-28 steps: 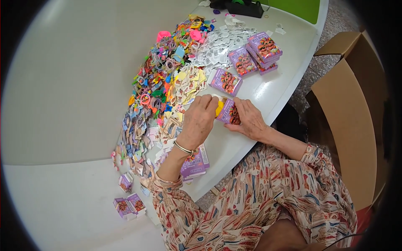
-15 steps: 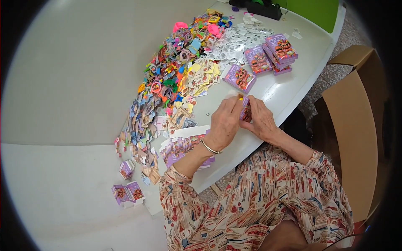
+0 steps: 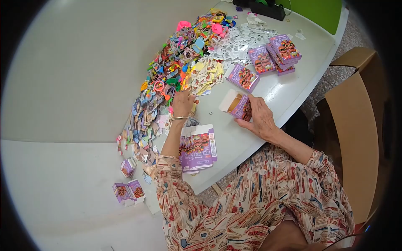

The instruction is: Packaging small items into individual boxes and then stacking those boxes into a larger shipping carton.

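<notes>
My right hand holds a small purple cardboard box with its top flap up, the brown inside showing. At the edge of the heap of colourful small trinkets, my left hand reaches in, with a bangle on its wrist. Its fingertips are lost among the pieces, so whether they hold anything is hidden. Just beyond it lie pale yellow printed cards. Flat purple box blanks lie in an overlapping stack to the right of my left forearm.
Filled-out purple boxes stand stacked at the far right, near small white slips. A black tape dispenser sits at the back. More purple boxes lie at the near left. An open brown carton stands right of the table.
My left hand has let go of the box and moved left to the trinket heap. The box's flap and inside now show, with only my right hand on it.
</notes>
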Motion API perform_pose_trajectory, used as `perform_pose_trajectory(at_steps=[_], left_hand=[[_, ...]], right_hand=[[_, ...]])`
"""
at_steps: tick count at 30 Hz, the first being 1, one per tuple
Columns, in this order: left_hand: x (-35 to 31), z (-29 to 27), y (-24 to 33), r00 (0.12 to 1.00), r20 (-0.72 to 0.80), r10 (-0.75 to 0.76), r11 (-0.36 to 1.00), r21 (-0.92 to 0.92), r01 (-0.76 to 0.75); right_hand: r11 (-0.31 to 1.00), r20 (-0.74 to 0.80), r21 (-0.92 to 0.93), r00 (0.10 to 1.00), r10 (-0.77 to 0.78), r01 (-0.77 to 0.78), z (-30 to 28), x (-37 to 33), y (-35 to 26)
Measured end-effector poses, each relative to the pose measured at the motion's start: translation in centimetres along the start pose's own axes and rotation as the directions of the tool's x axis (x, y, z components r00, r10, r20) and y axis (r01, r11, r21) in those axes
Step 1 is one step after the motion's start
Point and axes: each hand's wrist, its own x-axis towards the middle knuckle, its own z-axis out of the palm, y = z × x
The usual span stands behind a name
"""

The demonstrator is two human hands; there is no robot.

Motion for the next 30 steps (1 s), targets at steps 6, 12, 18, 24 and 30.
perform_pose_trajectory(at_steps=[6, 12, 18, 24, 30], left_hand=[[-0.4, 1.1, -0.8, 0.987, 0.042, -0.153, 0.983, -0.094, 0.156], [0.2, -4.7, 9.4, 0.976, -0.028, -0.214, 0.737, -0.661, 0.143], [-2.2, -6.8, 18.1, 0.961, -0.245, 0.129, 0.85, -0.471, -0.234], [-2.9, -6.6, 18.3, 0.916, -0.251, 0.314, 0.88, -0.286, -0.38], [-5.7, -4.0, 15.9, 0.921, 0.272, -0.279, 0.267, -0.899, 0.347]], right_hand=[[1.0, -0.003, -0.016, 1.0, -0.011, 0.011, 0.0, 0.0, -0.1], [0.997, -0.073, -0.047, 0.995, -0.061, 0.057, -0.9, 0.1, 0.4], [0.993, -0.049, -0.055, 0.993, -0.106, 0.104, -0.8, 0.4, -0.2], [0.995, -0.029, -0.022, 0.995, -0.094, 0.093, -0.7, 0.4, -0.3], [0.997, 0.018, -0.018, 0.997, -0.072, 0.072, -1.2, 0.7, 0.1]])
